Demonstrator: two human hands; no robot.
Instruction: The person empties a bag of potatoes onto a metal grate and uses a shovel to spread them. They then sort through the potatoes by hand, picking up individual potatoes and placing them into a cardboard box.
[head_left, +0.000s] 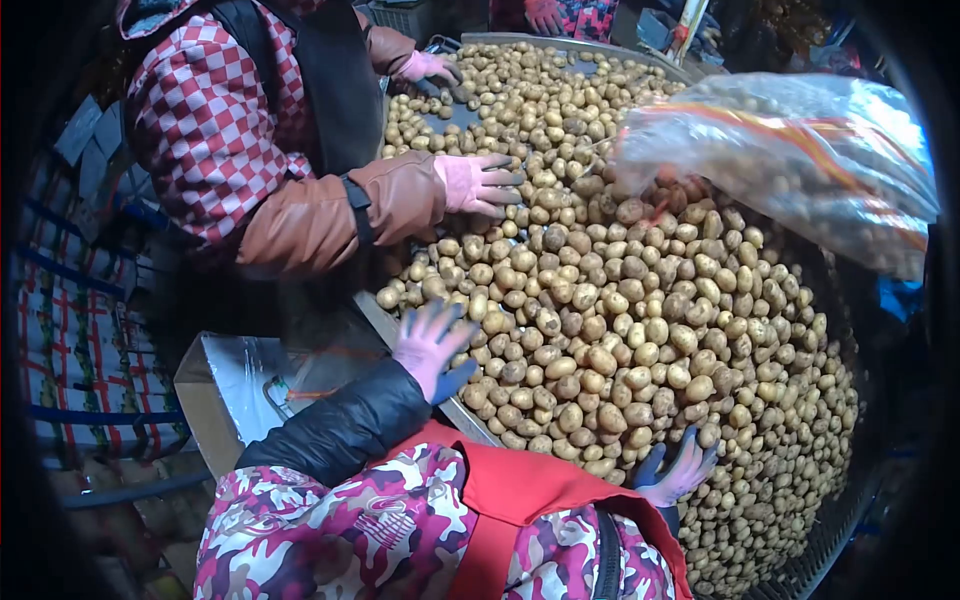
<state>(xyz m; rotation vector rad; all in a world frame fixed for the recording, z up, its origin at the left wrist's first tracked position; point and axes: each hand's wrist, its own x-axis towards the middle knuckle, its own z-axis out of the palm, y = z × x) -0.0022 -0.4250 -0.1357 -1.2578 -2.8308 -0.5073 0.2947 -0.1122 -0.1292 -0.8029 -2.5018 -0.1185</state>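
By the near edge of the table [374, 319], the left hand [433, 352] and right hand [680, 474] (both spread wide) touch heaped potatoes [600, 360].

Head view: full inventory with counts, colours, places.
Potatoes: countless, tan, centre right
Table: one, grey, centre
Plastic bag: one, clear, upper right
Cardboard box: one, brown, lower left
Patterned stack: unclear count, red-white, left
Co-worker's hands: two, pink-dark gloves, upper left
Co-worker's jacket: one, red-checked, upper left
Another person's hand: one, pink, top
Apron: one, red, bottom
Own jacket: one, purple camouflage, bottom
Left hand: one, pink-dark glove, heap's left edge
Right hand: one, pink-dark glove, heap's near edge
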